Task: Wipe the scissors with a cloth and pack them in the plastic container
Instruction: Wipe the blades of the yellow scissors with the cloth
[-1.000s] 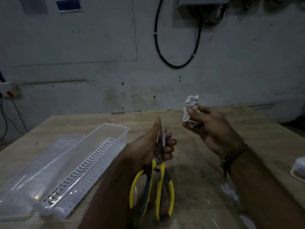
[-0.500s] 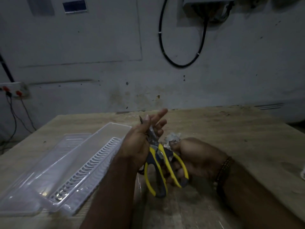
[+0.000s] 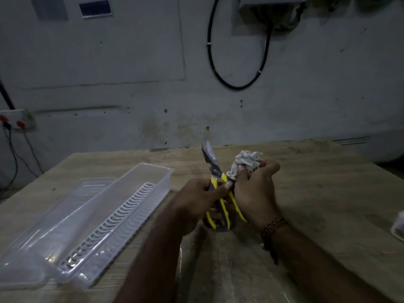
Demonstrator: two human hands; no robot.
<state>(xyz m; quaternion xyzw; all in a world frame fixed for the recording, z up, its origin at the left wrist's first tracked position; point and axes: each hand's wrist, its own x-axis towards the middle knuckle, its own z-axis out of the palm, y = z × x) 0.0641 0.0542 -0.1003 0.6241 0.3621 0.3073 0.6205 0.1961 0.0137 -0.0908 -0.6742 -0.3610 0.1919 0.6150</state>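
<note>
Dim room, worn wooden table [image 3: 317, 193] against a stained grey wall with a black cable loop [image 3: 238, 79] above. Clear plastic container [image 3: 91, 217] lies open, empty, well left of the scissors [image 3: 215, 178]. Scissors sit held above the table, blades up and spread. Left hand [image 3: 196, 202] wraps the yellow handles; right hand [image 3: 255, 193], just right of the scissors, clamps a crumpled cloth [image 3: 247, 160] around one blade.
</note>
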